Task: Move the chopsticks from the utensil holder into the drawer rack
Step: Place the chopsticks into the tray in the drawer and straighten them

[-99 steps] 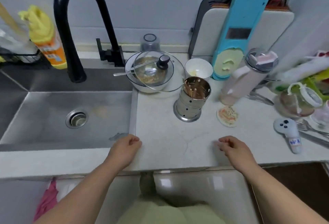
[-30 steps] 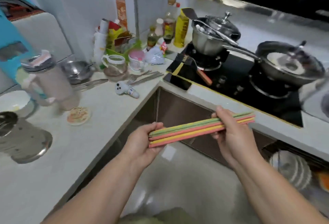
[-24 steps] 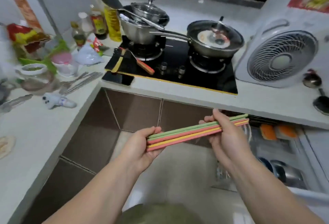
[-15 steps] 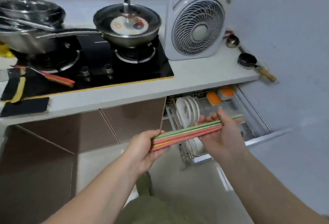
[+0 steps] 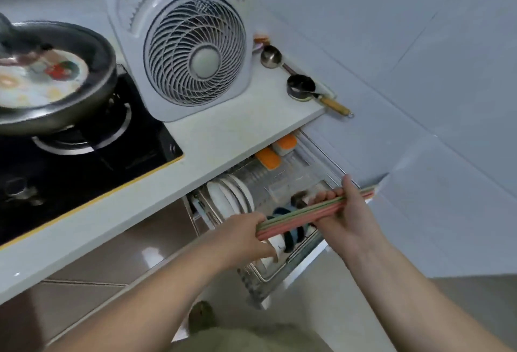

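Head view looks down on a bundle of chopsticks (image 5: 307, 211), pink, green and yellowish, held level over the open drawer rack (image 5: 268, 273) below the white countertop (image 5: 223, 138). One end of the bundle sits in the left hand (image 5: 246, 239), whose fingers are curled closed around it. The right hand (image 5: 347, 211) clasps the bundle nearer the other end, thumb on top and fingers wrapped underneath, and the tips stick out just past it toward the grey wall. The chopsticks run slanted, the left end lower in the picture than the right. Inside the rack, white plates (image 5: 232, 195) stand on edge at the left side, orange-and-white items (image 5: 279, 150) lie at the back under the counter edge, and dark and white dishes sit beneath the bundle, partly hidden by it. On the counter a white box fan (image 5: 193, 49) stands upright, with two small metal ladles (image 5: 288, 71) just beside it on the right. A pan (image 5: 56, 77) with food, blurred, sits on the black gas stove (image 5: 84, 155) at the left.
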